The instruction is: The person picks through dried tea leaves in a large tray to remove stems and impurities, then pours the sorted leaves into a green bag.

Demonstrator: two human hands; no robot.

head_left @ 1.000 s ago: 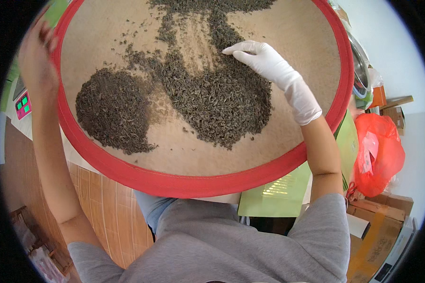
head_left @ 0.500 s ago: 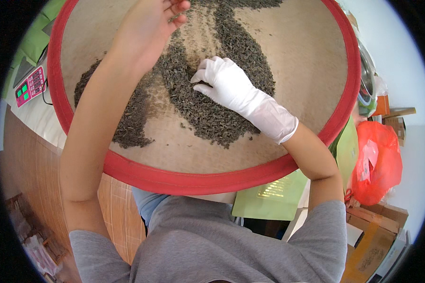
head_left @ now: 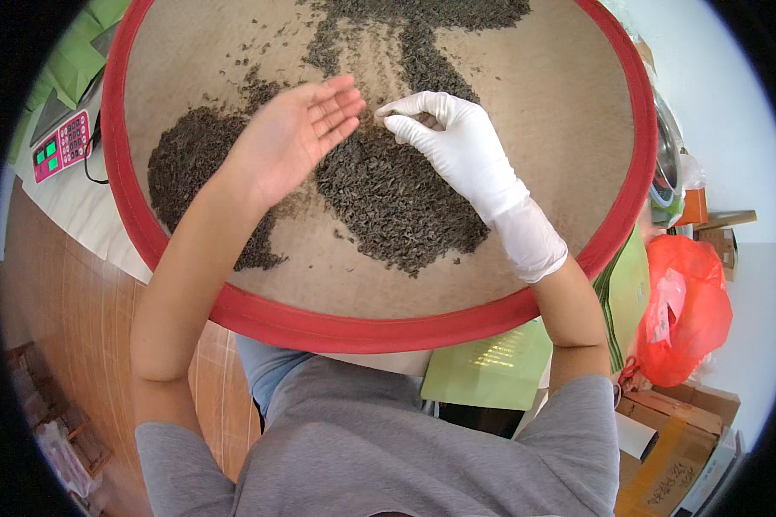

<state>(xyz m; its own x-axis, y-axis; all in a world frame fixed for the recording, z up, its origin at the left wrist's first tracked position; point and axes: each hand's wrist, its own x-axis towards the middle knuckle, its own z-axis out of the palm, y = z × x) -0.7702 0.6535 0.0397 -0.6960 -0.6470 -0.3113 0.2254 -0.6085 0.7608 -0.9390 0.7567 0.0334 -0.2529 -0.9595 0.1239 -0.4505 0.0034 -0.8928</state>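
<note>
A wide round tray with a red fabric rim (head_left: 371, 333) lies before me, bearing heaps of dark, curled dried leaves that look like tea. Over the gap between the left heap (head_left: 185, 159) and the middle heap (head_left: 397, 202), my bare left hand (head_left: 297, 133) is held with its fingers stretched out, holding nothing. My right hand (head_left: 466, 142), in a white glove, hovers at the far part of the middle heap. Its thumb and forefinger are pinched together; what lies between their tips is too small to make out.
A pink scale (head_left: 60, 146) with green displays sits on the table at left. Green bags (head_left: 625, 293) lean at the right, beside a red plastic bag (head_left: 685, 310) and cardboard boxes (head_left: 672, 448). Another green bag (head_left: 487, 366) lies below the tray's near rim. More leaves (head_left: 466, 12) lie at the tray's far side.
My left hand has come back from the far side, nearer to me. My right hand has lifted from the middle heap, moving slightly right, its thumb and forefinger now pinched.
</note>
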